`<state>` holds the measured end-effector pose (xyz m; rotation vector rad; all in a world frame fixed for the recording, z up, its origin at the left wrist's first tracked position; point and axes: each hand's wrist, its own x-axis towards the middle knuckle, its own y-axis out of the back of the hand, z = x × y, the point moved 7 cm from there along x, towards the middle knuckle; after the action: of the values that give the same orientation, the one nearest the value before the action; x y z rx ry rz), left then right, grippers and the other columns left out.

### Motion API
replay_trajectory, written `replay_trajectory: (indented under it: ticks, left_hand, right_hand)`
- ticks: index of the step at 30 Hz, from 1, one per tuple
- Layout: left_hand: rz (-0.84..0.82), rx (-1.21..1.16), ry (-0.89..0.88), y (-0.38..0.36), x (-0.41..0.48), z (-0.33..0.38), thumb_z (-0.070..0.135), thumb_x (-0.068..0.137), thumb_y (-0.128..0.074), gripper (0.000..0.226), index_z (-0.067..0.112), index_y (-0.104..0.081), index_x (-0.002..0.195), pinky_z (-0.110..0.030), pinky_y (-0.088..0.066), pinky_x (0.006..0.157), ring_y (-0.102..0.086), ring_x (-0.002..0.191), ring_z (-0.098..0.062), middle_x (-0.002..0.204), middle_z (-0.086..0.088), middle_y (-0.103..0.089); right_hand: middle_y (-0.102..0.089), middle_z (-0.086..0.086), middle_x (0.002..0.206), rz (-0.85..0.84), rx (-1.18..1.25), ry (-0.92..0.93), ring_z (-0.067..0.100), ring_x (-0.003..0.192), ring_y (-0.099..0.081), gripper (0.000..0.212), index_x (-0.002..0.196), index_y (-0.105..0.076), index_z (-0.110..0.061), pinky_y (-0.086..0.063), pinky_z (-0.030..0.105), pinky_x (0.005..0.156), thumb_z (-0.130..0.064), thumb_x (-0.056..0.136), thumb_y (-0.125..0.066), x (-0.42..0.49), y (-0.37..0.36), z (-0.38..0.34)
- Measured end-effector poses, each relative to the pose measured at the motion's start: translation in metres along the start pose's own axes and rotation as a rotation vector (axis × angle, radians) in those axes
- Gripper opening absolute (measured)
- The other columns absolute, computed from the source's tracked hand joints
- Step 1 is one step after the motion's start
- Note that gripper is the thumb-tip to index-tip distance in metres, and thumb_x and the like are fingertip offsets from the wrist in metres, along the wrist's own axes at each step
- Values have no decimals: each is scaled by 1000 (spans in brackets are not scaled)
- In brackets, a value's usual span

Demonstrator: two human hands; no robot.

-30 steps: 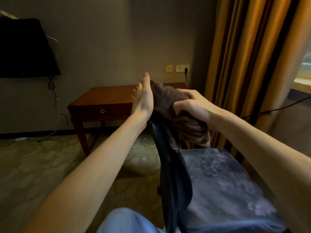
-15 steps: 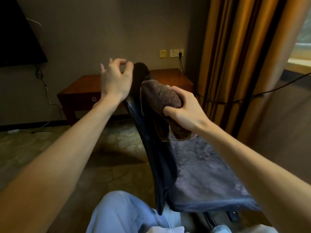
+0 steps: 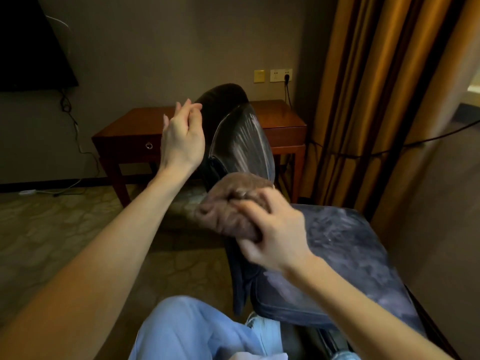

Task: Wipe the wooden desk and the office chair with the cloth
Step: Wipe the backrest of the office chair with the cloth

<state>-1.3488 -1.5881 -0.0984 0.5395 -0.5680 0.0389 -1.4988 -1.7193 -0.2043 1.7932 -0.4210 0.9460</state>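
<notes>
Against the grey wall one wooden desk (image 3: 135, 126) is standing, with two wall plates (image 3: 281, 75) sitting above it and gold curtains (image 3: 363, 100) hanging to its right. One office chair (image 3: 241, 141) is standing in front of the desk. The right hand (image 3: 275, 237) is gripping the one brown cloth (image 3: 228, 209), bunched, and pressing it against the lower backrest. The left hand (image 3: 181, 139) is hovering just beside the backrest's top, fingers loosely bent, holding nothing.

Office chair (image 3: 350, 255) before wooden desk (image 3: 135, 123) — cloth (image 3: 228, 211) against chair back; curtain (image 3: 363, 100) right, TV (image 3: 26, 48) left.
</notes>
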Motion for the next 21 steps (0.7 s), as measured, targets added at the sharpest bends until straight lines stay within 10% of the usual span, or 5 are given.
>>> replay_trajectory:
  ticks: [5, 8, 10, 14, 21]
  left_hand:
    - [0, 0, 27, -5, 20, -9, 39, 112, -29, 50, 15, -48, 152, -45, -15, 128, -18, 157, -16, 163, -1, -38]
    - [43, -11, 71, -8, 25, -18, 53, 105, -35, 55, 25, -52, 149, -48, -22, 126, -23, 155, -19, 161, 1, -41]
    - [97, 6, 112, -9, 30, -22, 60, 97, -33, 60, 31, -58, 144, -49, -28, 123, -30, 153, -24, 159, 0, -46]
    - [246, -18, 75, -10, 34, -29, 50, 98, -37, 53, 27, -67, 135, -47, -37, 119, -43, 146, -25, 148, -2, -58]
    - [285, -61, 2, -12, 54, -46, 44, 103, -38, 49, 21, -68, 134, -43, -39, 119, -55, 135, -13, 136, 5, -67]
  right_hand:
    - [-52, 3, 144, 303, 272, -264, 18, 132, -52, 76, 150, -49, -24, -51, 42, 103, -29, 77, -69, 58, 46, 38]
    - [-47, -6, 155, 352, 375, -352, 12, 148, -36, 86, 156, -38, -28, -21, 56, 126, -28, 77, -72, 97, 49, 47]
    - [-47, -1, 156, 234, 309, -293, 22, 153, -29, 85, 154, -42, -24, -11, 58, 127, -37, 75, -70, 129, 30, 54]
    - [-52, 8, 150, -100, 428, -233, 26, 140, -44, 83, 150, -47, -15, -38, 50, 116, -48, 76, -64, 151, -53, 65]
    - [-55, 2, 127, 203, 358, -319, 26, 116, -56, 60, 131, -53, -26, -50, 41, 90, -39, 73, -65, 60, -98, 75]
